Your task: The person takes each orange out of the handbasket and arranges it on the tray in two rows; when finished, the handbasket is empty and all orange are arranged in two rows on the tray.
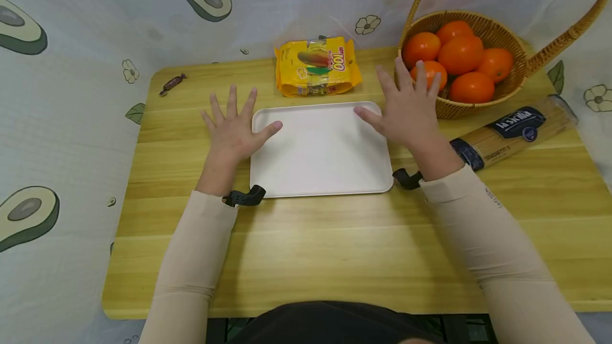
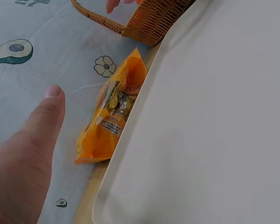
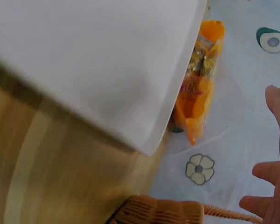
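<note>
White tray (image 1: 320, 158) — flat on the wooden surface (image 1: 334, 259), between two outstretched grips. Left grip (image 1: 234, 134) at its left edge: palm down, fingers and thumb spread wide, with hold of nothing; thumb across the edge as seen from the head. Right grip (image 1: 408, 110) near the far right corner, likewise splayed and with hold of nothing, fingertips overlapping the wicker basket (image 1: 454, 111) in head view. Orange fruits (image 1: 460, 54) piled in that basket; spaghetti pack (image 1: 516, 131) aslant in front of it. Just beyond the far edge, a yellow packet (image 1: 317, 65) — and, well apart at far left, a wrapped candy (image 1: 172, 84).
</note>
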A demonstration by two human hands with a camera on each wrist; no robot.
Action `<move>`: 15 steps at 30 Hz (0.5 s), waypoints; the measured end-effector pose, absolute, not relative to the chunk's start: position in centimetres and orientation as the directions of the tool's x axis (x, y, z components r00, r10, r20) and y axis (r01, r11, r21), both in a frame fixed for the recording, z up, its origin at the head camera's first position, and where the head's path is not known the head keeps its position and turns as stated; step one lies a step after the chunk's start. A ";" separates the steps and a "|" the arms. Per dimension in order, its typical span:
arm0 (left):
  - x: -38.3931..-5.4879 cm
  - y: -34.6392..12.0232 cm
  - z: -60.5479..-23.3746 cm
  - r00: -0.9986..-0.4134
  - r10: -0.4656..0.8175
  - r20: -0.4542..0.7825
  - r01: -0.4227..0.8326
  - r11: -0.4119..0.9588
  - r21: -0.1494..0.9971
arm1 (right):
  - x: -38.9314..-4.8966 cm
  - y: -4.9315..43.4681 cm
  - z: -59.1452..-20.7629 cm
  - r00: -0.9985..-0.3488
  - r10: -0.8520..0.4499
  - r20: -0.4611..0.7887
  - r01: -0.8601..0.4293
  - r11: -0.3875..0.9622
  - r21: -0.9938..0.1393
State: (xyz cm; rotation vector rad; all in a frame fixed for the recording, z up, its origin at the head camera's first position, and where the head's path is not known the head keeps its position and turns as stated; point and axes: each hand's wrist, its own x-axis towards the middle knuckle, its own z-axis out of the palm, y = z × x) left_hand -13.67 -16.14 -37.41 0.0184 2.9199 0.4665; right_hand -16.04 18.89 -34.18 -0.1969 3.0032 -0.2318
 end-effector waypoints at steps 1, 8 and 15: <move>-13.6 -16.3 -37.6 -0.983 0.043 -0.178 -0.017 0.947 0.320 | -16.3 19.4 -34.0 -0.985 -0.142 -0.097 -0.124 0.978 -0.168; -13.2 -18.0 -38.8 -0.976 0.077 -0.204 -0.008 0.922 0.386 | -18.2 24.7 -32.4 -0.994 -0.111 -0.017 -0.105 0.972 -0.212; -12.6 -19.3 -39.6 -0.968 0.105 -0.226 -0.035 0.840 0.541 | -21.0 30.1 -31.0 -0.999 -0.024 -0.033 -0.013 0.954 -0.298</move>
